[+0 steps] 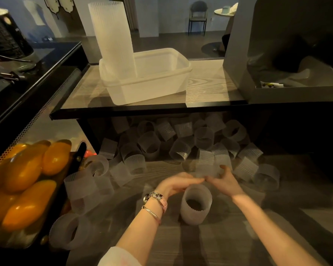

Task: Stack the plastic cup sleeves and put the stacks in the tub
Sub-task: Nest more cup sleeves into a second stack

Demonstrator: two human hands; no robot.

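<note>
Wood-grain counter (229, 237) fills the lower half of my view, with a glass-topped shelf (210, 83) raised behind it and a dim room with a chair (198, 16) beyond. On the shelf I see the translucent tub (152, 87), and standing upright in its left end is a tall stack of ribbed sleeves (112, 35) that rises well above the rim; the rest of the tub looks bare inside. Loose cup sleeves (181, 139) lie heaped under the shelf and spill forward onto the counter, many tipped on their sides. One short stack (196, 204) stands upright just below my hands. My left hand (178, 182) and right hand (224, 180) meet fingertip to fingertip on a single held sleeve (207, 166), both pinching its lower edge; motion blur keeps me from making out the exact finger placement. A watch (156, 197) and bangle (152, 214) sit on the left wrist. At left, a tray of orange fruit (27, 179) is cut off by the frame edge. A grey box (238, 54) at right hides its dark interior. I can read no writing anywhere.
</note>
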